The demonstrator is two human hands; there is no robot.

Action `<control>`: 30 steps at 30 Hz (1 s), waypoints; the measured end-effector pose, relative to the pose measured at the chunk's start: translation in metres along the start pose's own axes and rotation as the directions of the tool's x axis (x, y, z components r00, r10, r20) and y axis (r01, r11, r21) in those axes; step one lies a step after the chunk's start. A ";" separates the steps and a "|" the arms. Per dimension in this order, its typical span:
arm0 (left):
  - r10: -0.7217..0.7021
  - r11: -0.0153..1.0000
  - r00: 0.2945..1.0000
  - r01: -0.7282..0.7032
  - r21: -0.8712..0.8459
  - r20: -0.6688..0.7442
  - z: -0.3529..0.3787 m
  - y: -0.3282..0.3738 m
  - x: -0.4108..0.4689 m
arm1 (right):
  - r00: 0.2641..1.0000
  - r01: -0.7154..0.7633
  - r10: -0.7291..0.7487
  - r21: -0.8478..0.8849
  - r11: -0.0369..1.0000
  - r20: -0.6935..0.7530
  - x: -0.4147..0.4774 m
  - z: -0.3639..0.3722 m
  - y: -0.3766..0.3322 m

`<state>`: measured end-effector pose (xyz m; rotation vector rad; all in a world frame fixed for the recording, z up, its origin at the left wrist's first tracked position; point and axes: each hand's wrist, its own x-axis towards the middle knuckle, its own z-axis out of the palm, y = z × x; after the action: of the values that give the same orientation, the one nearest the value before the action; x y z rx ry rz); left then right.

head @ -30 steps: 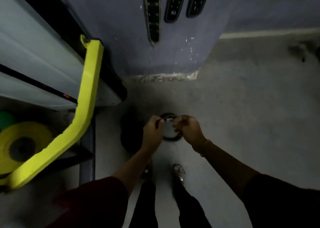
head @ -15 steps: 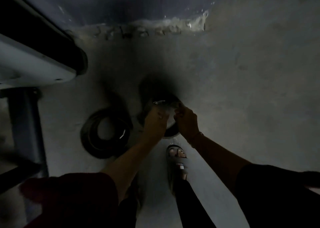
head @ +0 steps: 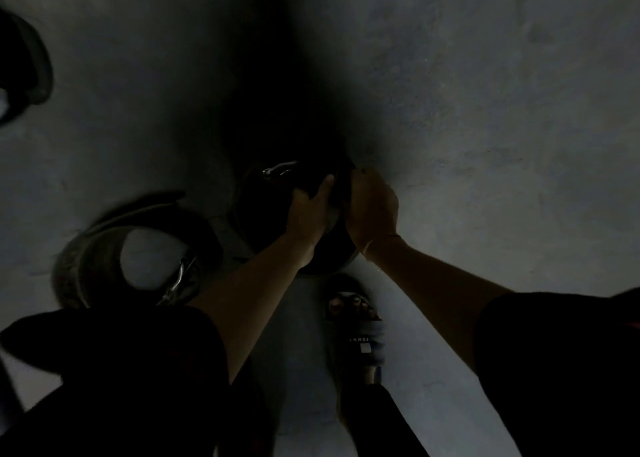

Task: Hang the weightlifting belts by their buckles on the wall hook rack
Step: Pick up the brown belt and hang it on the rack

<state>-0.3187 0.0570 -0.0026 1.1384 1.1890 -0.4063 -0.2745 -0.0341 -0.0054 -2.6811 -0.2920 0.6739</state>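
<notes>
A coiled black weightlifting belt (head: 259, 210) lies on the concrete floor in deep shadow, its metal buckle (head: 278, 169) glinting at the far side. My left hand (head: 308, 214) and my right hand (head: 372, 207) both grip the belt's near right edge, fingers curled around the strap. A second coiled belt (head: 90, 259) with a shiny buckle (head: 180, 276) lies on the floor to the left, apart from my hands. The wall hook rack is out of view.
A third dark coiled shape (head: 31, 72) sits at the far left edge. My sandalled foot (head: 356, 325) stands just below the held belt. Bare grey concrete floor (head: 485, 110) spreads to the right and behind.
The view has dropped further toward the floor; wall and bench have gone out of frame. My hands have shifted from the buckle to the belt's right edge and closed on it.
</notes>
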 end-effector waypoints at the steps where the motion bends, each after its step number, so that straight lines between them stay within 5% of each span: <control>1: -0.024 0.999 1.000 0.024 -0.030 -0.002 0.002 -0.001 0.002 | 0.999 0.038 -0.038 -0.002 0.999 -0.009 0.000 0.002 0.001; 5: -0.122 0.979 0.992 0.123 -0.165 0.016 0.004 0.003 -0.010 | 0.978 0.202 -0.200 0.031 0.979 -0.050 -0.020 0.001 -0.007; 8: -0.066 0.974 0.997 0.056 -0.222 -0.038 -0.003 0.010 -0.034 | 0.969 0.245 -0.242 0.159 0.956 -0.043 -0.044 -0.007 -0.017; 13: -0.003 0.950 1.000 -0.005 -0.312 -0.022 -0.022 0.033 -0.086 | 0.981 -0.043 -0.068 0.549 0.834 0.180 -0.064 -0.046 -0.031; 16: 0.025 0.932 1.000 -0.021 -0.361 0.007 -0.037 0.061 -0.123 | 0.947 -0.274 0.031 0.755 0.596 0.319 -0.069 -0.089 -0.051; 20: 0.077 0.894 0.996 -0.089 -0.439 -0.045 -0.061 0.104 -0.167 | 0.967 -0.245 0.063 0.841 0.483 0.246 -0.083 -0.138 -0.094; 25: 0.213 0.941 0.977 -0.210 -0.264 -0.018 -0.101 0.167 -0.252 | 0.952 -0.256 -0.069 0.898 0.357 0.298 -0.113 -0.204 -0.155; 30: 0.384 0.894 0.915 -0.402 -0.196 -0.126 -0.138 0.239 -0.335 | 0.982 -0.124 -0.089 0.926 0.356 0.166 -0.147 -0.287 -0.240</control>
<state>-0.3353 0.1798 0.4135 1.1769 1.0126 0.0836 -0.2873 0.0603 0.3851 -1.4691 0.0993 0.7758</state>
